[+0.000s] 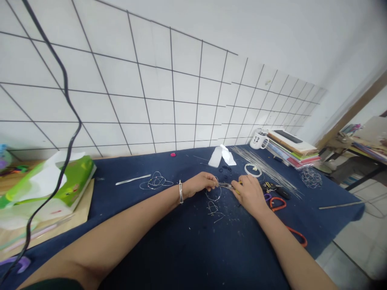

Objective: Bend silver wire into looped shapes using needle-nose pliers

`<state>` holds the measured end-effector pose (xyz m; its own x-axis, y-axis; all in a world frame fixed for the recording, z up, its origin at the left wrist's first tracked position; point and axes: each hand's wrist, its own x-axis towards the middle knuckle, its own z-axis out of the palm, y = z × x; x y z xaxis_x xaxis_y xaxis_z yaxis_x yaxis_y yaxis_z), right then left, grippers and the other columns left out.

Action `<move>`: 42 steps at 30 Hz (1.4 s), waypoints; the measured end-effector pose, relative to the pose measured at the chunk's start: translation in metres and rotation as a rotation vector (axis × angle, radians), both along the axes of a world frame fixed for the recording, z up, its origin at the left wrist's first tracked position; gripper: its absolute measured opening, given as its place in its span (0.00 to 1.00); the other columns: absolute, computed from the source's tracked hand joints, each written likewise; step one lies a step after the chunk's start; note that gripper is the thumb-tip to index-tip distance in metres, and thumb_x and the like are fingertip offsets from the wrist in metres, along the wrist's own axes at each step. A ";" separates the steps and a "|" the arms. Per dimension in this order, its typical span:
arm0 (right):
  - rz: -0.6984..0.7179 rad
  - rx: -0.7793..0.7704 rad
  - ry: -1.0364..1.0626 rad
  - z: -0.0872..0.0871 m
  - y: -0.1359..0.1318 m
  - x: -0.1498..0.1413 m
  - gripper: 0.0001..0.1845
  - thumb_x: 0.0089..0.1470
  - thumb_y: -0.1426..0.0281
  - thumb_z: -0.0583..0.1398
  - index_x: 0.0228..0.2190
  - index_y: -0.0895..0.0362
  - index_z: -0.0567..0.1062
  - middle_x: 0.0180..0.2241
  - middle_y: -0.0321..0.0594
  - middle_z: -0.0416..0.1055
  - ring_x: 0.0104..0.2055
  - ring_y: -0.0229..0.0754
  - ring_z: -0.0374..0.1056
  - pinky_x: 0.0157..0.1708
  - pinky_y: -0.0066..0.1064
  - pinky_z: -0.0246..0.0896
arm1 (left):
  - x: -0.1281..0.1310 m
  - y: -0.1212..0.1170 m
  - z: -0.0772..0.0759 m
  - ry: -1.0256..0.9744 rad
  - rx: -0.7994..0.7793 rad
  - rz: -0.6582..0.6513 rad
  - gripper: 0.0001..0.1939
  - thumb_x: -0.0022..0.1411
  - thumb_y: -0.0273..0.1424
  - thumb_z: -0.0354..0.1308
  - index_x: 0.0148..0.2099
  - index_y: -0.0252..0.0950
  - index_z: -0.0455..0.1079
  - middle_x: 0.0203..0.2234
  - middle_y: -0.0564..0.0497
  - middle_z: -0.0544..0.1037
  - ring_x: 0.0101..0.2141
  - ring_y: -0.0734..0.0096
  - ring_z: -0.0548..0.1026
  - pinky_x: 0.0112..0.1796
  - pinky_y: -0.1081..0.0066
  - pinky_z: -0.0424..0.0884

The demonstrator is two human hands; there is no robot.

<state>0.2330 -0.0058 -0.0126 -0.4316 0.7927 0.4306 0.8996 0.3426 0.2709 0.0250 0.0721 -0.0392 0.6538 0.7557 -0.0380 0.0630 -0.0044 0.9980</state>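
Observation:
My left hand (202, 183), a bangle at its wrist, is closed in a pinch on a thin silvery wire (213, 198) bent into loops that hang below the fingers. My right hand (249, 194) grips a pair of pliers (225, 185) with yellow handles. Their jaws point left and reach the wire close to my left fingertips; whether they clamp it is too small to tell. Beneath both hands lies a dark blue cloth (193, 241) with small pale bits scattered on it. Another tangle of bent wire (156, 181) rests left of my left hand.
Right of my hands lie orange-handled scissors (277, 204), black-handled tools (276, 188), a white wire coil (253, 170) and a bundle of straight wires (269, 169). A mug (259, 139) and stacked books (292, 147) stand behind. A tissue pack (75, 183) and hanging black cable (71, 145) are left.

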 end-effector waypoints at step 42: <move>-0.051 0.018 -0.151 -0.003 -0.004 -0.011 0.07 0.53 0.70 0.54 0.35 0.52 0.69 0.30 0.41 0.61 0.35 0.42 0.51 0.33 0.34 0.38 | -0.004 -0.002 0.015 0.548 0.755 -0.123 0.14 0.60 0.31 0.42 0.32 0.34 0.67 0.28 0.51 0.72 0.31 0.73 0.68 0.35 0.74 0.62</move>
